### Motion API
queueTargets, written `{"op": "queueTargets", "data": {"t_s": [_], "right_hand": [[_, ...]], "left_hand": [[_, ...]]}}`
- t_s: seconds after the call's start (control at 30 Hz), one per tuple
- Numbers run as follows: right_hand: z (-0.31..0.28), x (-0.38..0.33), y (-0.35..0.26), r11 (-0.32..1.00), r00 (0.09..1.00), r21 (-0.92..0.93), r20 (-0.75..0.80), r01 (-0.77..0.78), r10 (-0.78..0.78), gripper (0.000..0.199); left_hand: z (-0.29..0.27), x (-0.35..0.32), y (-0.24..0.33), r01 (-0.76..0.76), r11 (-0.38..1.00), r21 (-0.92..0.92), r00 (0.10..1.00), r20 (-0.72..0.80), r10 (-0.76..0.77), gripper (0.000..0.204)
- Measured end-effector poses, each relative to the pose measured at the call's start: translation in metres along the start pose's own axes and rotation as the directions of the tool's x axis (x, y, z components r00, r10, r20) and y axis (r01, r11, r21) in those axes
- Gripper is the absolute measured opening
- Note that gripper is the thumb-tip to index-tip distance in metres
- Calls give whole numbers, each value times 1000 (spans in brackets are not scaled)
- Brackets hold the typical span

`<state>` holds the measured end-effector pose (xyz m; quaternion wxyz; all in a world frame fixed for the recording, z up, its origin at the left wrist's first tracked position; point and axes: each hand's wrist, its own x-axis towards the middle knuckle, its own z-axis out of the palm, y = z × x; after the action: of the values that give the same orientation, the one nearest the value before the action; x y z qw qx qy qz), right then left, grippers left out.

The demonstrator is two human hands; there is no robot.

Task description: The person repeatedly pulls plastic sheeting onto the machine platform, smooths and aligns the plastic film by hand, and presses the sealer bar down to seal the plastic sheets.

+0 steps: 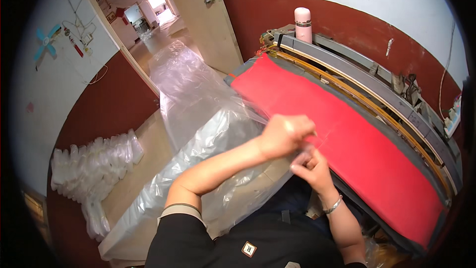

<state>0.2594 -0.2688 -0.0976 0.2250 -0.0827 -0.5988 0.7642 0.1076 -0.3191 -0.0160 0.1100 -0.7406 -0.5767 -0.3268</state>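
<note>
A see-through plastic sheet (181, 77) spreads from the doorway side across to my hands, wrinkled and shiny. My left hand (286, 134) is closed in a fist on the edge of this sheet. Just below and to the right, my right hand (313, 169) pinches another part of the same edge, its fingers slightly blurred. A bracelet (333, 205) circles my right wrist. Both hands hover at the near edge of a long red padded surface (342, 144). Exactly how the film lies between the fingers is hidden.
Beyond the red surface runs a long metal machine bar (357, 67) with a pink bottle (303, 24) standing at its back. Bundled plastic bags (94, 164) lie on the floor at left. A door (201, 15) stands ajar; a blue fan (46, 42) hangs on the wall.
</note>
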Motion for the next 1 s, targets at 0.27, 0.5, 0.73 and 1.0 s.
{"op": "queueTargets", "data": {"t_s": [0.27,0.5,0.73,1.0], "right_hand": [[7,-64,38,987,919,-153,379,-49,105,8],[-49,-128,14,981,974,-96,-167,-171,154,9],[-191,-244,-140,726,344,-668,-729,-166,-592,19],[-357,-424,-174,233,207,-526,-647,-818,-734,35]], "left_hand": [[-70,43,-52,229,950,-212,730,-608,-311,10],[-93,90,-39,38,975,-217,686,-704,-184,9],[2,168,-36,-195,963,188,756,-597,270,15],[100,18,-89,350,868,351,922,37,-386,67]]}}
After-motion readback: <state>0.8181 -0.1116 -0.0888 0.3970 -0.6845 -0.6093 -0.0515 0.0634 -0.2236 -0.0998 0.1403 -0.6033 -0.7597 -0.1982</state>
